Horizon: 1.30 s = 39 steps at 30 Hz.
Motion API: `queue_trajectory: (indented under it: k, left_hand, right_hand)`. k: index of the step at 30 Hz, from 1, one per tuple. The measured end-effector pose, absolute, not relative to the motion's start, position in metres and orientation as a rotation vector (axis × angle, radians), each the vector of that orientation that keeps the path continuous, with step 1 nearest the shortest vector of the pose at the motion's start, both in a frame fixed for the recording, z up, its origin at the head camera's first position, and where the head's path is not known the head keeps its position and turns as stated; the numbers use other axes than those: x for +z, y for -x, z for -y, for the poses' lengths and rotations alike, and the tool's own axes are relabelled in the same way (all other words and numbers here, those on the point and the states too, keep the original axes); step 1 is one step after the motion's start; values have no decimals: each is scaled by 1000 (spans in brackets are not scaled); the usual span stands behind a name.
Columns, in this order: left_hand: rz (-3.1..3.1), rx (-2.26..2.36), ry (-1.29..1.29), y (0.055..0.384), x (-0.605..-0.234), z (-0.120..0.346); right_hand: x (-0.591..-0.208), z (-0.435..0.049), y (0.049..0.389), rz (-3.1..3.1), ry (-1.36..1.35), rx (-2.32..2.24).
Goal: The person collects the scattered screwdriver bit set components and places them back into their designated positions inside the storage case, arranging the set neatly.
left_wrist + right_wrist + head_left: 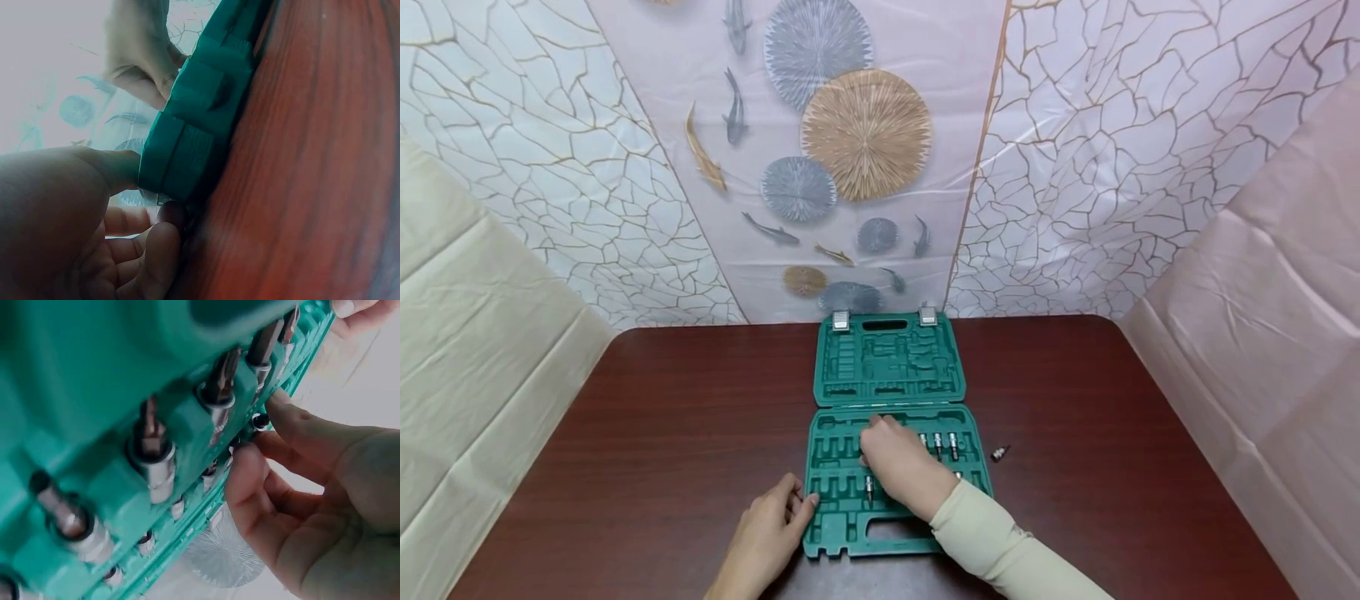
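Note:
A green plastic tool case [835,527] lies unfolded on the table, with bit sockets standing in its molded slots. My left hand [770,527] grips the case's left edge, thumb on top and fingers curled at the side below. Over the upper row of slots, my right hand [898,462] pinches a small bit socket [260,421] between thumb and fingers; most of it is hidden. Just right of that hand, several bit sockets [953,446] sit in the same row. Another bit socket [869,490] occupies the lower row, and more [153,456] show in the right wrist view.
The case's lid [850,390] lies back toward the patterned wall cloth [865,133], its two latches at the far edge. One loose bit socket [999,453] lies on the brown table [685,417] right of the case. Cloth walls flank both sides.

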<state>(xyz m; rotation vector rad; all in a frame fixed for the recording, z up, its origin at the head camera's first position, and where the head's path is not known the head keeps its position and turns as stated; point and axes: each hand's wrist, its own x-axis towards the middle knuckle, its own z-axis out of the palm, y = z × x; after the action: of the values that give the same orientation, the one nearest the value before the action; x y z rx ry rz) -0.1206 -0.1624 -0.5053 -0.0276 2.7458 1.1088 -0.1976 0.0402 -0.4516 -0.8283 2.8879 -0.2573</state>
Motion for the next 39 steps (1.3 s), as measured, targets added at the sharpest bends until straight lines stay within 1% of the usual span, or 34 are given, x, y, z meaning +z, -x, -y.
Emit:
queue_trajectory:
  k: [3, 8, 14, 18, 21, 25, 31, 34, 39]
  left_hand:
    - [-2744, 1110, 26, 121, -505, 163]
    - [-2753, 1108, 27, 121, -506, 163]
    - [-2754, 1103, 34, 121, -507, 163]
    - [-2735, 1103, 60, 121, -506, 163]
    - [-2742, 1097, 59, 121, -506, 163]
    - [-2755, 1095, 44, 121, -505, 162]
    - [-2732, 1102, 59, 121, -504, 163]
    - [-2735, 1100, 62, 122, -504, 163]
    - [-2725, 1102, 69, 122, -506, 162]
  right_hand:
    - [-453, -39, 193, -2911, 873, -117]
    - [-454, -39, 190, -2948, 946, -41]
    - [-457, -39, 195, -2999, 974, -103]
    - [-458, -47, 200, -2969, 954, -231]
    - [-453, -61, 203, -2947, 883, -387]
    - [-436, -89, 205, -2917, 735, -572]
    - [-417, -133, 202, -2862, 530, -696]
    - [-414, -154, 199, -2849, 511, -726]
    - [-420, -182, 193, -2832, 559, -744]
